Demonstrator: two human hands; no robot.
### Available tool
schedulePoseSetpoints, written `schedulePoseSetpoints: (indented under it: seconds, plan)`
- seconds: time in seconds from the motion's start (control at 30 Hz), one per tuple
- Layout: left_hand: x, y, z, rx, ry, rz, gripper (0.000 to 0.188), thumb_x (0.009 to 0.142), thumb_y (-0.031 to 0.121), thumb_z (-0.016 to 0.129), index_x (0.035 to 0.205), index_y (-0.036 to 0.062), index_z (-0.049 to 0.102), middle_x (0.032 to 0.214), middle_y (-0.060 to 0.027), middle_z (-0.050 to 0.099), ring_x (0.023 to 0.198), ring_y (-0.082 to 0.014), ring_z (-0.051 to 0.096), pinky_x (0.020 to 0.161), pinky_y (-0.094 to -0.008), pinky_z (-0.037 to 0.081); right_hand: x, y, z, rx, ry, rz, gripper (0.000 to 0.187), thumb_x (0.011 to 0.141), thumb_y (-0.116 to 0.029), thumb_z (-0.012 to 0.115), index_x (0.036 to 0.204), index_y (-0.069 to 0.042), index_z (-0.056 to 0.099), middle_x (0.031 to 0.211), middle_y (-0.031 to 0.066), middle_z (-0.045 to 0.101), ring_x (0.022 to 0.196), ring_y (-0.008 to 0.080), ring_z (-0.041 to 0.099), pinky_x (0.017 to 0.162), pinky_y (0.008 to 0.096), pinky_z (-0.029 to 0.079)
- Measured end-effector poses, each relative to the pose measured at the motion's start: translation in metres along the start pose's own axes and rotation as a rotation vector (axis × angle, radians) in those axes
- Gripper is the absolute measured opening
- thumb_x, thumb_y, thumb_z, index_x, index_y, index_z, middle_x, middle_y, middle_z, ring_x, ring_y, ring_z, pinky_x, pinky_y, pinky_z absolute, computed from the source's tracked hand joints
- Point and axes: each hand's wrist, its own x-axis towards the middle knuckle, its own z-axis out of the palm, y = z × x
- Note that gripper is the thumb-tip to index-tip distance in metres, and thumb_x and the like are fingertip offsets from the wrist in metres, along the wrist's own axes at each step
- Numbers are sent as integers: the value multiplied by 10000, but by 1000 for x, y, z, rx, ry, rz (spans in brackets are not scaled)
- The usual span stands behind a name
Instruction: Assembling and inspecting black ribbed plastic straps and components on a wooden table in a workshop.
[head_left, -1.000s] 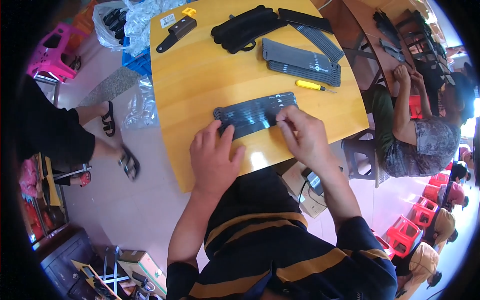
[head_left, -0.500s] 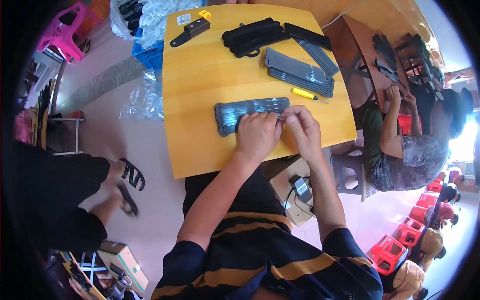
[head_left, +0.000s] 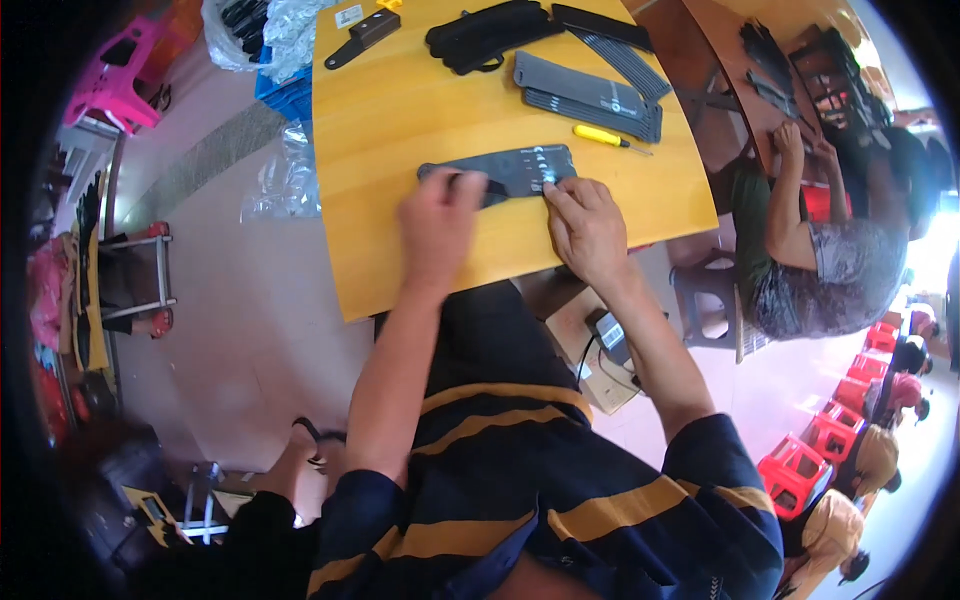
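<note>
On the yellow table in front of me lies a flat, dark grey, rounded-end piece (head_left: 510, 168) with small white marks at its right end. My left hand (head_left: 437, 228), blurred by motion, is closed at its left end, around a dark edge or flap. My right hand (head_left: 592, 228) pinches the near right corner between thumb and fingers. Behind it lies a stack of similar grey pieces (head_left: 585, 92). A screwdriver with a yellow handle (head_left: 597, 134) rests between that stack and my right hand.
Black padded pieces (head_left: 490, 38) lie at the table's far side, beside a long black strip (head_left: 605, 27). A dark brown-handled tool (head_left: 365, 40) is at the far left. Another person (head_left: 830, 265) sits at a table to the right. A blue crate (head_left: 287, 95) stands left of my table.
My left hand has moved left from the middle of the grey piece to its left end. The right hand has come down onto the right corner. The person at the left has moved back.
</note>
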Motion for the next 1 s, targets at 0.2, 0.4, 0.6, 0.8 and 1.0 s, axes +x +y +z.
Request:
schedulePoseSetpoints:
  seconds: [0.2,0.4,0.6,0.8,1.0]
  plan:
    - [-10,-52,-287,-305,711,-65,189,1004,241,706,997,53,725,852,-6,668,696,-62,591,630,-257,479,-2,6,-4,-10,49,16,247,841,-13,706,1086,-29,733,1055,140,669,983,344,639,859,416,543]
    - [-55,28,-412,-7,839,111,200,948,256,805,908,83,712,804,0,693,724,-66,630,650,-237,468,-5,-4,5,27,53,-3,291,854,-52,705,1144,-33,716,1124,160,664,1072,369,631,943,462,518]
    - [-58,30,-314,-117,572,32,197,987,207,749,844,101,664,734,25,605,659,-57,527,608,-233,404,7,-59,7,1,-276,-165,766,979,-467,632,1590,-68,399,1662,168,357,1550,380,304,1245,550,266]
    - [-82,19,-278,-188,491,-8,202,1006,179,717,829,93,672,730,30,591,673,-52,511,625,-228,398,-17,-33,8,-138,-405,-13,828,1003,-598,528,1623,-79,354,1707,122,302,1578,335,264,1268,524,225]
    - [-94,33,-251,-81,353,-1,199,993,181,722,830,82,667,721,79,555,681,-13,464,629,-207,363,-36,-3,-22,-295,-430,134,859,1007,-618,514,1617,-38,341,1701,153,301,1573,352,269,1240,570,252]
